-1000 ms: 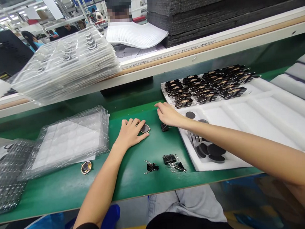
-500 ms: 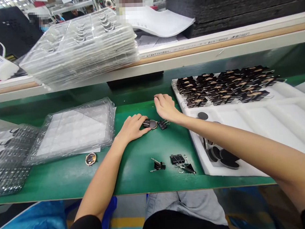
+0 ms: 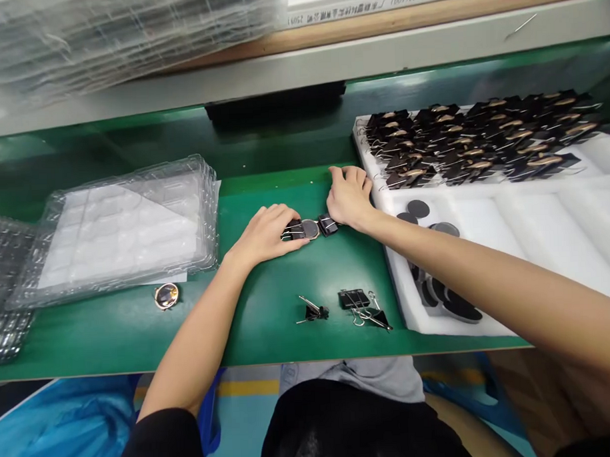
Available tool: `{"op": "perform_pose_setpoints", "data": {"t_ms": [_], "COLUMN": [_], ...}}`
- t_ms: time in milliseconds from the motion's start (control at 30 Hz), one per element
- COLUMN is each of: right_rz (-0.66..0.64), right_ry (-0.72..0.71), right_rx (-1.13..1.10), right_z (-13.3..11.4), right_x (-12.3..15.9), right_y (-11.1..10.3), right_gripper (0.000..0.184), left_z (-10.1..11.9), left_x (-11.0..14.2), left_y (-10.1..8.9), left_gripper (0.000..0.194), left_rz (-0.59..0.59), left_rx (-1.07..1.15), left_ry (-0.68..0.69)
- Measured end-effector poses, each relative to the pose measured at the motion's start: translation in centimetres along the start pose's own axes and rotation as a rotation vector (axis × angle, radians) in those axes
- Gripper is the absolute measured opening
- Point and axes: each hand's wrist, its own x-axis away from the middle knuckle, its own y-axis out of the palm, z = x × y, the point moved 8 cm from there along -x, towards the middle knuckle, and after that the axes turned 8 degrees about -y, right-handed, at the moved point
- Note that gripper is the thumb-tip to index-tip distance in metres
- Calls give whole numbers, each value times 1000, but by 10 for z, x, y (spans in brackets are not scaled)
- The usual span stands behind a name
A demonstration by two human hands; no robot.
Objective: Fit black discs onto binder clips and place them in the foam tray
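A round dark disc with a metal rim [image 3: 310, 229] lies on the green tabletop, with a black binder clip [image 3: 296, 229] against its left side. My left hand [image 3: 269, 235] is closed around that clip, thumb in front and fingers behind. To the right of the disc, touching or nearly touching its rim, is another black binder clip [image 3: 327, 224]. My right hand [image 3: 350, 197] is curled against this clip's right end, over its wire handles. Its thumb is hidden. Nearer the front edge lie several loose binder clips [image 3: 354, 298].
On the right, a white foam tray [image 3: 489, 215] holds rows of clipped pieces [image 3: 482, 139] and dark discs [image 3: 418, 208]. Clear plastic trays [image 3: 119, 228] lie left. A gold-rimmed amber piece [image 3: 166, 296] sits before them. A shelf [image 3: 299, 65] crosses the back.
The view has tilted downward. My right hand has come down beside the right clip, which now sits closer to the disc. My left hand remains at the left clip.
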Motion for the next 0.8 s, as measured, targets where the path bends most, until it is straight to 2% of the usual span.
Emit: {"op": "perform_pose_setpoints", "data": {"t_ms": [400, 633, 800], "right_rz": [-21, 10, 15], "right_ry": [14, 4, 15], "right_rx": [4, -76, -55], "right_z": [-1, -2, -7], "right_x": [1, 1, 2], "right_y": [-2, -3, -7], "right_gripper": [46, 44, 44], "left_z": [9, 15, 16], "left_x": [-1, -2, -1], "left_y": [4, 5, 4], "left_gripper": [35, 35, 34], "left_rz": [39, 48, 67], "left_rx": [-15, -40, -50], "left_ry": [-4, -51, -45]}}
